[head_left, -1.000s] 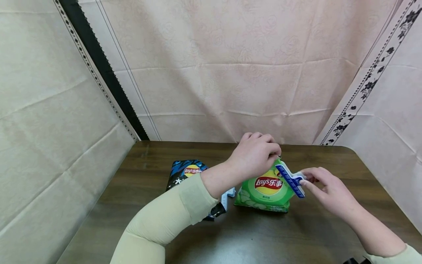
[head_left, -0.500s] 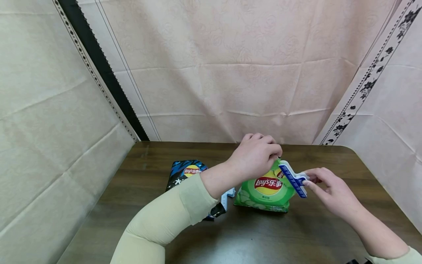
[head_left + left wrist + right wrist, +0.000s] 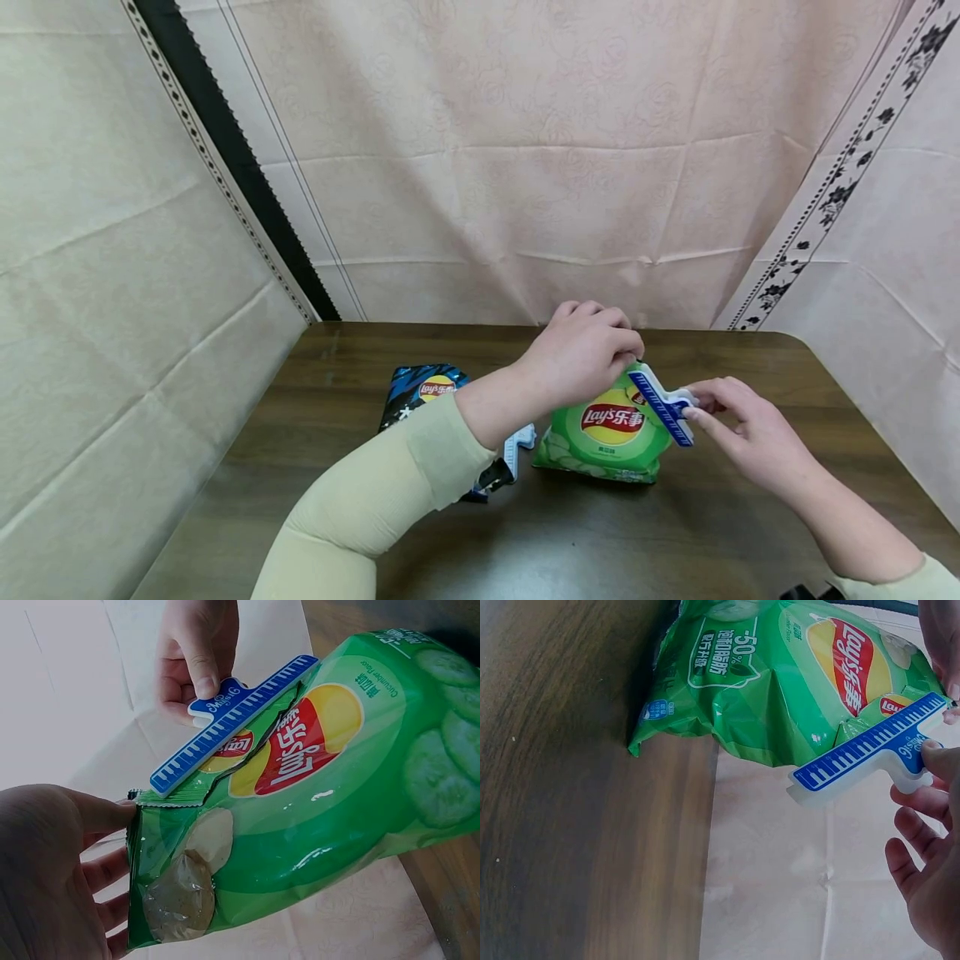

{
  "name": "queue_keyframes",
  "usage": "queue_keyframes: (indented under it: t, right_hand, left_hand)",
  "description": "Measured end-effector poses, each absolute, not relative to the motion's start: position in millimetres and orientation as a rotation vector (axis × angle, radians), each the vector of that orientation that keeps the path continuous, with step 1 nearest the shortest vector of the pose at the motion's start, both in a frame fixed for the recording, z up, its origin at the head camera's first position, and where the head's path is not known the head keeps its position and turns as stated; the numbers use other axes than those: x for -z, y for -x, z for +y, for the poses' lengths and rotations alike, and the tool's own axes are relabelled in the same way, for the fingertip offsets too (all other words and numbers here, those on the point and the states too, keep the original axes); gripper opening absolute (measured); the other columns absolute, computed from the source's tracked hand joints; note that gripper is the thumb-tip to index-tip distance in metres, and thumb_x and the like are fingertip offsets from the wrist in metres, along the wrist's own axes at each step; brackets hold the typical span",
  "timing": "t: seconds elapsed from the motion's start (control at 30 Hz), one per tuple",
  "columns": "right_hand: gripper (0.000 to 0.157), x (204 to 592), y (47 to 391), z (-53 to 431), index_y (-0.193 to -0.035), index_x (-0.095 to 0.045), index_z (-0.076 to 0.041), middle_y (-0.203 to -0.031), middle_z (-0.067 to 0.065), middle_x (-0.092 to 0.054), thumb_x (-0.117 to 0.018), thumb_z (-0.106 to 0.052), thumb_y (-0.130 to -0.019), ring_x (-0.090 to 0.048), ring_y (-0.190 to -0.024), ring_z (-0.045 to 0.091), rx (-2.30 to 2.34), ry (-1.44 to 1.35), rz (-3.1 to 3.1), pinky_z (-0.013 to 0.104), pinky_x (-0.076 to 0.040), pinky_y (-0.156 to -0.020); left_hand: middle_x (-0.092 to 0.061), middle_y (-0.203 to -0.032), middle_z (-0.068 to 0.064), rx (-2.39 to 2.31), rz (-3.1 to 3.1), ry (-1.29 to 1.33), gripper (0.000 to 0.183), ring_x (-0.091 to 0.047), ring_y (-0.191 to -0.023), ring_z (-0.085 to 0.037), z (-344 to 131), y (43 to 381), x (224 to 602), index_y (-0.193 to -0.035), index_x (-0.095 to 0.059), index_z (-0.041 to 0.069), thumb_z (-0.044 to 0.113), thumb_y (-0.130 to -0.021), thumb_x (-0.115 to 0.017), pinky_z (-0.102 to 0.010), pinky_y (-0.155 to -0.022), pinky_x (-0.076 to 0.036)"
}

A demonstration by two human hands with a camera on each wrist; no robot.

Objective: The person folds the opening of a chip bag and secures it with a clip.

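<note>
A green Lay's chip bag [image 3: 600,454] stands on the brown table, its upper right corner folded over. My left hand [image 3: 581,354] pinches the top edge of this bag between thumb and fingers, also visible in the left wrist view. Between the thumb and fingers of my right hand [image 3: 738,425] is the handle of a blue and white bag clip [image 3: 232,724] with a piano-key pattern. The clip's long bar lies along the folded corner of the bag. In the right wrist view the clip [image 3: 870,746] overlaps the bag's edge.
Left of the green bag lies a black and blue Lay's bag [image 3: 420,387], partly hidden behind my left forearm. A light blue clip [image 3: 517,446] sits at its right side. Pale cloth [image 3: 480,167] hangs behind the brown table [image 3: 570,542].
My right hand and the bag clip shifted slightly right, away from the bag, then back left against its folded corner. My left hand stays at the bag's top.
</note>
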State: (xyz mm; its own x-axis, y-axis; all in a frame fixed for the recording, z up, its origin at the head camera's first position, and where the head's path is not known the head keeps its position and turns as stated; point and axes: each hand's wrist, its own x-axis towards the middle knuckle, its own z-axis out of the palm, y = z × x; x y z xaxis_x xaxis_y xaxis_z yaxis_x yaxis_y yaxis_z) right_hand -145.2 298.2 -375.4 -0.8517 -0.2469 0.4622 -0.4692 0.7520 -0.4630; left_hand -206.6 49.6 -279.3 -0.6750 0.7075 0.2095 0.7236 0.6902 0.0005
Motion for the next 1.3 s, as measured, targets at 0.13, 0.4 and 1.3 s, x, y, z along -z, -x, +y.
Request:
queue_keyframes:
  t: [0.13, 0.4, 1.3]
  right_hand:
    - [0.024, 375.6, 146.0, 298.2, -0.111, -0.067, -0.019, -0.094, -0.007, -0.058, -0.072, -0.007, -0.091, -0.051, -0.086, 0.0, -0.823, -0.56, -2.573, 0.022, -0.046, -0.061]
    - [0.023, 374.9, 146.2, 296.6, -0.111, -0.067, -0.018, -0.095, -0.007, -0.059, -0.072, -0.008, -0.091, -0.052, -0.086, 0.0, -0.838, -0.568, -2.571, 0.022, -0.045, -0.06]
    - [0.023, 366.5, 149.1, 285.1, -0.113, -0.065, -0.018, -0.095, -0.006, -0.058, -0.07, -0.01, -0.093, -0.051, -0.087, 0.002, -0.846, -0.583, -2.585, 0.024, -0.046, -0.06]
  left_hand:
    - [-0.059, -0.117, 0.014, 0.108, -2.696, 1.15, 0.021, -0.048, -0.119, -0.013, 49.1, 206.5, 278.5, -0.116, -0.07, 0.039, 0.041, -0.1, -0.056, -0.039, -0.108, -0.03]
    - [-0.058, -0.11, 0.014, 0.151, -2.682, 1.122, 0.015, -0.049, -0.116, -0.013, 48.2, 207.1, 277.6, -0.105, -0.071, 0.038, 0.042, -0.099, -0.058, -0.039, -0.108, -0.031]
    - [-0.057, -0.109, 0.014, 0.113, -2.674, 1.128, 0.013, -0.048, -0.114, -0.013, 50.5, 204.2, 272.1, -0.1, -0.072, 0.038, 0.039, -0.099, -0.058, -0.04, -0.107, -0.031]
